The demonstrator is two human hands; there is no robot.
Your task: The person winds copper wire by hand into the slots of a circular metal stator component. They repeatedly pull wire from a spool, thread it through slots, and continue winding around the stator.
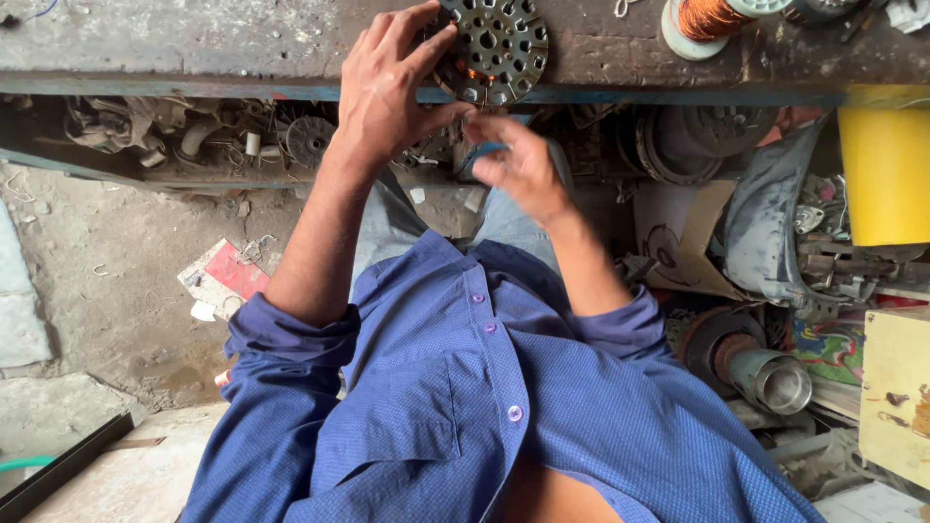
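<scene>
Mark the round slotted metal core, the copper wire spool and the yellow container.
round slotted metal core [504, 44], head view, perforated face right of the fingers
copper wire spool [712, 17], head view, on the orange winding
yellow container [886, 174], head view, middle of its side

Worn grey desk [242, 39] w/ blue front edge: round perforated dark metal stator disc [499, 44] at edge, spool of copper wire [707, 19] to its right, well apart.
</scene>
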